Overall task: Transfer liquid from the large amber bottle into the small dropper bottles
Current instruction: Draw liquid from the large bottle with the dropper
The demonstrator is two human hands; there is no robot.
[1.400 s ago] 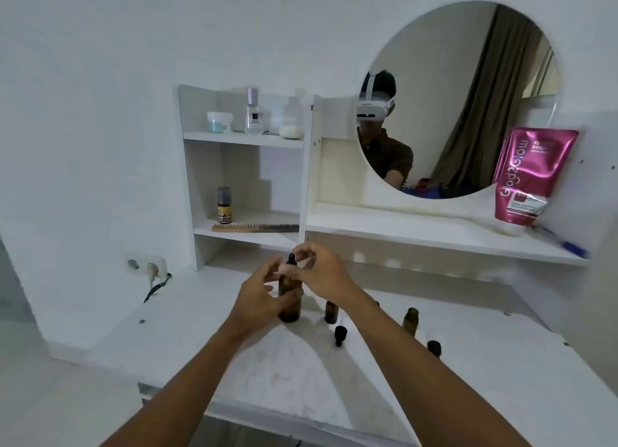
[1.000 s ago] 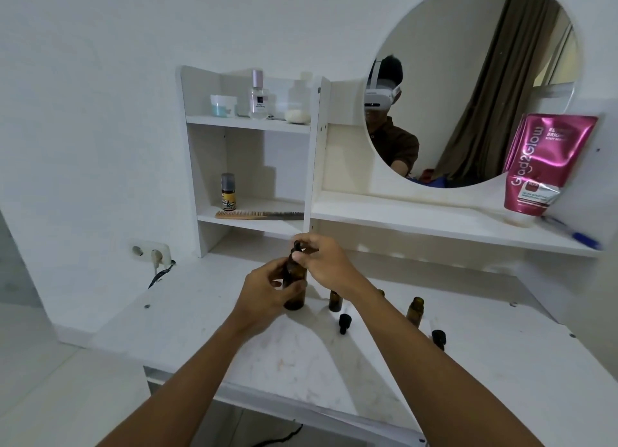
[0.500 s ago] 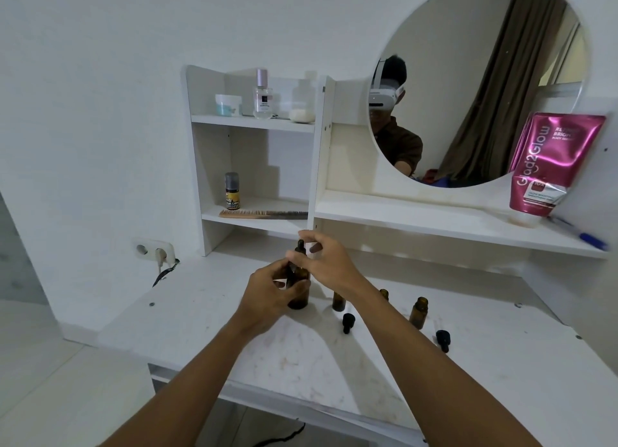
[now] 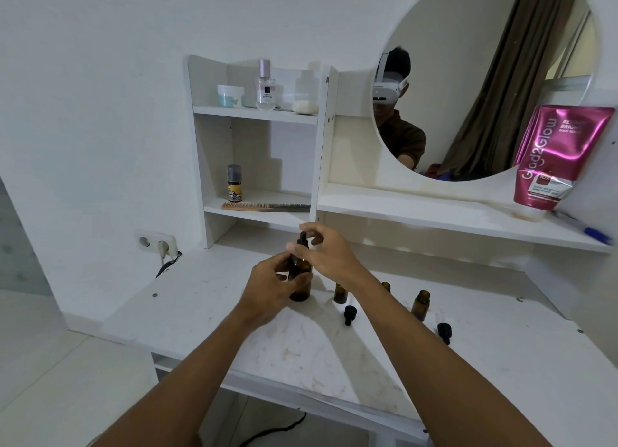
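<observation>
Fingers (image 4: 275, 268) hold the amber bottle (image 4: 301, 292) upright, dropper cap (image 4: 303, 240) uppermost

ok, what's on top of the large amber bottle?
A black dropper cap, bulb up. The right hand pinches its collar, the left hand grips the large amber bottle; the neck joint is covered.

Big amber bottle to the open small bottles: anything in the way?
No object between: nearest small bottle stands just right of the large amber bottle, which the left hand grips. Its dropper cap is on, pinched by the right hand.
</observation>
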